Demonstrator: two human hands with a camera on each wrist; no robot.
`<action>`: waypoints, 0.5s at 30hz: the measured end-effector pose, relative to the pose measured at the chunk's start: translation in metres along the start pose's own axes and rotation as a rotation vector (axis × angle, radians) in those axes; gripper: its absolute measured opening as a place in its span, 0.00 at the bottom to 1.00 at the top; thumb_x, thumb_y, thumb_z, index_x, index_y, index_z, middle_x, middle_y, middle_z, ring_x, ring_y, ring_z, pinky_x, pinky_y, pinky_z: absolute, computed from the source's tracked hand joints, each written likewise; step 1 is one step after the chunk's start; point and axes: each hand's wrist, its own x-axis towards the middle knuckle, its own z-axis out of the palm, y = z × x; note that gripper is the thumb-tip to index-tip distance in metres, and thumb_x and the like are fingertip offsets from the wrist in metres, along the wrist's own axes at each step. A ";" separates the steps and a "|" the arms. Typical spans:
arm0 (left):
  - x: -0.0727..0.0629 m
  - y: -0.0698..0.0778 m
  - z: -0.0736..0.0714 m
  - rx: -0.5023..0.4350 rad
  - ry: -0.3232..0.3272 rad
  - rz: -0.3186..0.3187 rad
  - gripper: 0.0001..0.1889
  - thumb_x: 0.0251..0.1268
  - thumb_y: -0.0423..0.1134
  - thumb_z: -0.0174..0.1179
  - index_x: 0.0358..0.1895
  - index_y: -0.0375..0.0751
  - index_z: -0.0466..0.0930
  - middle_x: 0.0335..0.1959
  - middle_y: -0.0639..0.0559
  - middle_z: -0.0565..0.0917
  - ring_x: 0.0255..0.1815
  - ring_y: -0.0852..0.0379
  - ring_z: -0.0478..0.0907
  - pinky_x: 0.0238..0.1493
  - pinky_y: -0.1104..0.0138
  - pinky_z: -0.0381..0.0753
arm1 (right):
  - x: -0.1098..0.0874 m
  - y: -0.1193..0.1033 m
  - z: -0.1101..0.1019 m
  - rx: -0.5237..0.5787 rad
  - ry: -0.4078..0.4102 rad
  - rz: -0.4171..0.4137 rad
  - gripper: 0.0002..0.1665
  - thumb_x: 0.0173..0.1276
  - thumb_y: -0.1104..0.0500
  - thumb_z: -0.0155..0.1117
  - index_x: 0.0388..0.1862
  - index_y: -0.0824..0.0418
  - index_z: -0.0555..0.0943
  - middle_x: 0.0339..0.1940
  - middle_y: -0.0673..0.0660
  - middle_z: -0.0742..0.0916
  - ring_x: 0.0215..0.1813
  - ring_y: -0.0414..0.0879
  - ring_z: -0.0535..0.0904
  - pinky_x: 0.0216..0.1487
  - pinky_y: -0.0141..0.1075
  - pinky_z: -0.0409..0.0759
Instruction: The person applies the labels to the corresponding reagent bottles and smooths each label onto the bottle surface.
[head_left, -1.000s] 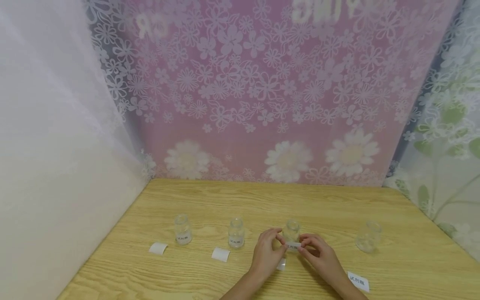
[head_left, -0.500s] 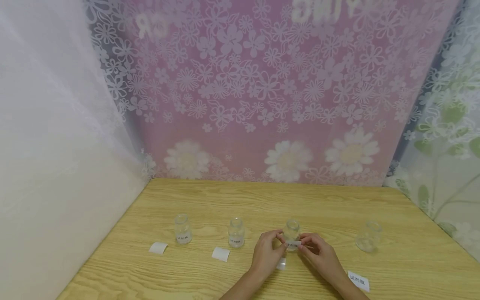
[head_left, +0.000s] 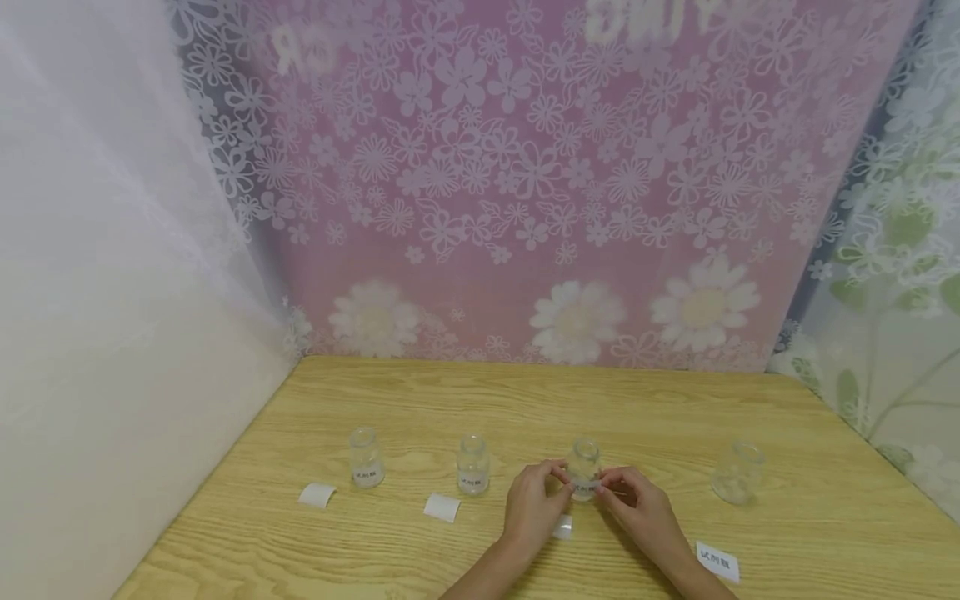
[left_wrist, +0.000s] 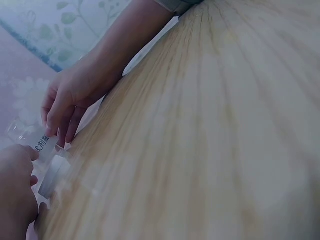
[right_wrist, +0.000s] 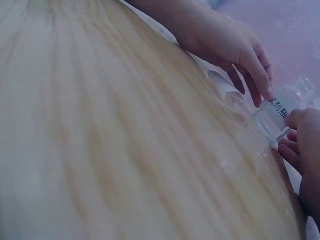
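Note:
A small clear glass bottle (head_left: pixel 585 457) stands upright between both hands in the head view. Across its lower front lies a white label (head_left: pixel 584 488) printed with dark characters, also visible in the right wrist view as a label (right_wrist: pixel 278 111) against the glass. My left hand (head_left: pixel 534 507) pinches the label's left end between thumb and fingers. At the other end, my right hand (head_left: pixel 642 510) pinches it the same way. Whether the label sticks to the glass cannot be told. A piece of backing paper (head_left: pixel 563 527) lies beside the left hand, partly hidden by it.
To the left stand two labelled bottles (head_left: pixel 366 458) (head_left: pixel 472 464), with curled white papers (head_left: pixel 317 497) (head_left: pixel 442 507) in front. On the right are an unlabelled bottle (head_left: pixel 738 474) and a flat printed label (head_left: pixel 717 562). Curtains border the wooden table (head_left: pixel 390 392).
Both hands have brought the label slightly away from me, closer against the bottle's front. More of the bottle's base shows below it now. The other bottles and papers stay put.

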 end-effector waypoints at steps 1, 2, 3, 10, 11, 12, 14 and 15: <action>0.000 0.000 0.000 -0.009 0.004 0.005 0.06 0.53 0.34 0.66 0.27 0.48 0.79 0.44 0.55 0.82 0.47 0.53 0.77 0.50 0.57 0.73 | 0.000 0.000 0.000 -0.003 0.002 0.000 0.10 0.54 0.73 0.67 0.31 0.61 0.77 0.37 0.56 0.84 0.38 0.36 0.79 0.36 0.30 0.79; 0.001 0.000 0.000 -0.021 0.006 0.007 0.06 0.53 0.33 0.66 0.27 0.47 0.79 0.44 0.54 0.82 0.47 0.52 0.77 0.50 0.58 0.74 | 0.000 0.000 0.001 -0.007 0.004 0.000 0.10 0.54 0.73 0.67 0.31 0.61 0.77 0.36 0.56 0.84 0.38 0.36 0.79 0.36 0.30 0.79; 0.001 0.000 0.000 -0.035 0.006 0.007 0.06 0.53 0.32 0.66 0.27 0.47 0.79 0.44 0.54 0.82 0.47 0.52 0.78 0.50 0.58 0.74 | 0.000 0.000 0.001 -0.009 0.006 0.001 0.10 0.54 0.72 0.67 0.30 0.61 0.78 0.36 0.56 0.84 0.38 0.37 0.79 0.36 0.30 0.79; 0.002 0.000 0.000 -0.133 0.000 -0.030 0.06 0.52 0.30 0.66 0.27 0.44 0.78 0.42 0.53 0.83 0.43 0.55 0.80 0.48 0.63 0.75 | 0.000 0.000 0.001 -0.046 0.034 -0.003 0.10 0.52 0.73 0.68 0.27 0.60 0.78 0.31 0.52 0.84 0.33 0.37 0.80 0.33 0.29 0.79; 0.002 -0.001 0.000 -0.139 0.003 -0.032 0.06 0.51 0.30 0.66 0.27 0.44 0.78 0.42 0.53 0.83 0.43 0.56 0.80 0.48 0.64 0.75 | -0.001 0.000 0.001 -0.051 0.036 -0.005 0.10 0.52 0.73 0.68 0.27 0.60 0.78 0.31 0.52 0.84 0.32 0.37 0.80 0.33 0.29 0.79; 0.002 -0.001 0.001 -0.143 0.005 -0.034 0.06 0.51 0.30 0.66 0.27 0.44 0.78 0.42 0.53 0.83 0.42 0.57 0.80 0.48 0.65 0.75 | -0.001 0.000 0.001 -0.055 0.038 -0.006 0.10 0.52 0.73 0.68 0.27 0.60 0.78 0.31 0.51 0.84 0.32 0.36 0.80 0.33 0.29 0.79; 0.003 -0.002 0.001 -0.152 0.018 -0.032 0.07 0.50 0.30 0.67 0.27 0.43 0.78 0.41 0.53 0.83 0.41 0.58 0.80 0.47 0.66 0.76 | -0.001 -0.001 0.001 -0.058 0.039 -0.014 0.10 0.51 0.73 0.69 0.27 0.61 0.78 0.30 0.51 0.84 0.32 0.36 0.80 0.33 0.28 0.78; 0.003 -0.003 0.001 -0.156 0.023 -0.031 0.08 0.49 0.29 0.67 0.27 0.43 0.77 0.40 0.53 0.84 0.40 0.58 0.80 0.46 0.66 0.76 | 0.000 -0.001 0.001 -0.058 0.040 -0.014 0.11 0.51 0.73 0.69 0.27 0.61 0.78 0.30 0.51 0.84 0.32 0.36 0.80 0.33 0.28 0.78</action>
